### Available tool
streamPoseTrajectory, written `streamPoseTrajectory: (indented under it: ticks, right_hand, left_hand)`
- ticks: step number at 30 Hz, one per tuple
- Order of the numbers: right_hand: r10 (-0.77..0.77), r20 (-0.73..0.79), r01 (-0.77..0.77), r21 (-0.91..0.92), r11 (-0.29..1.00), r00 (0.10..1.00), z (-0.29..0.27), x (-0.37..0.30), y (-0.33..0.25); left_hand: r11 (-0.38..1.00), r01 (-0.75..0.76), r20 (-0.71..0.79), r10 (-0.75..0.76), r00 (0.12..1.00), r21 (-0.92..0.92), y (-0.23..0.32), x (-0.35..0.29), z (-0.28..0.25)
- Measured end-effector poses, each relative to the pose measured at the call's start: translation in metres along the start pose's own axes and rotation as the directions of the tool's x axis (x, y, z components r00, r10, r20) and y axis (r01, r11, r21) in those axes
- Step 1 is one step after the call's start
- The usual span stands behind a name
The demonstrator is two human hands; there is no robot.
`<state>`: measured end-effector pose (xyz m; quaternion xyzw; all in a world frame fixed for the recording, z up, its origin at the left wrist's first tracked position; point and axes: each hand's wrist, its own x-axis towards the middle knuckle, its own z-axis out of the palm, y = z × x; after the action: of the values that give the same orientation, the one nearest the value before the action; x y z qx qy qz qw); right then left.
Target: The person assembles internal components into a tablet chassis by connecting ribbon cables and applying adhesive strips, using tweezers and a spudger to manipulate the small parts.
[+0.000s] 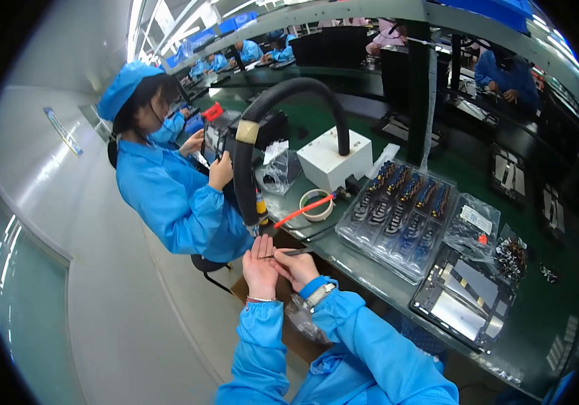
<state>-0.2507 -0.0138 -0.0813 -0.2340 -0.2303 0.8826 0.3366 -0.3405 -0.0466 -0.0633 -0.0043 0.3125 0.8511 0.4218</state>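
My left hand (260,275) is held palm up with its fingers stretched out, just below the mouth of a black corrugated hose (243,177). My right hand (297,268) is closed on dark tweezers (294,252). Their tip points left over the open palm, by the base of the fingers. Whether a tiny part lies at that tip is too small to tell. A red-orange tube (305,210) runs from close above my hands toward the bench, beside a roll of tape (316,204).
The hose rises from a white box (335,159) on the green bench. A clear tray (397,219) of small parts sits to the right, near a plastic bag (472,226) and an opened flat device (465,297). At left sits a co-worker (175,192) in blue.
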Motion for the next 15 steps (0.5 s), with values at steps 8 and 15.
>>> streamPoseTrajectory:
  ticks: [8, 15]
  right_hand:
    - [-0.051, 0.034, 0.047, 0.101, 0.994, 0.998, 0.002, -0.047, -0.029]
    - [-0.796, -0.099, 0.744, -0.304, 0.595, 0.597, -0.086, -0.289, -0.110]
  left_hand:
    - [0.998, -0.049, 0.078, 0.045, 0.996, 0.045, -0.013, -0.035, 0.017]
    - [0.829, -0.154, 0.587, -0.237, 0.774, 0.537, -0.066, -0.144, 0.032]
